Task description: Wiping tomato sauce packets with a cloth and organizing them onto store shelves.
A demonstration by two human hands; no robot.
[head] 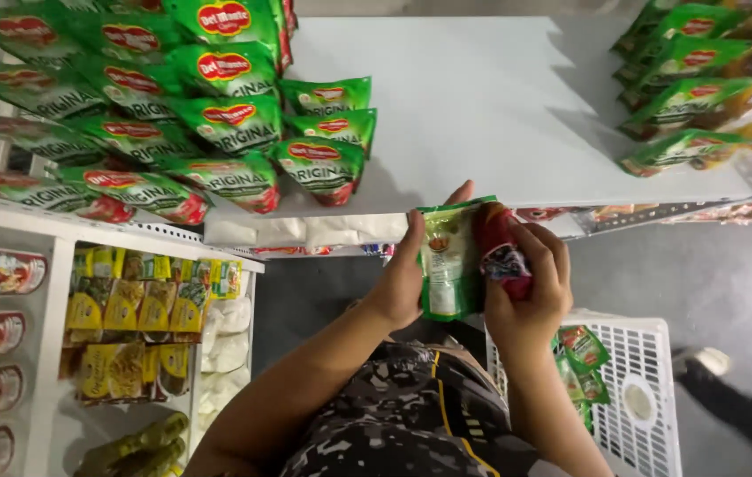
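Green sauce pouch [448,261] upright, long axis 12-to-6 o'clock; left hand [402,278] grasps left edge, right hand [528,287] grasps red end

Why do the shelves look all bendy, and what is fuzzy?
Head view: the wide lens curves the white shelf and its edges; the pouch held in the left hand and right hand is slightly blurred; soft shadows fall beside the green packs.

A white shelf [482,106] carries rows of green sauce pouches [235,124].
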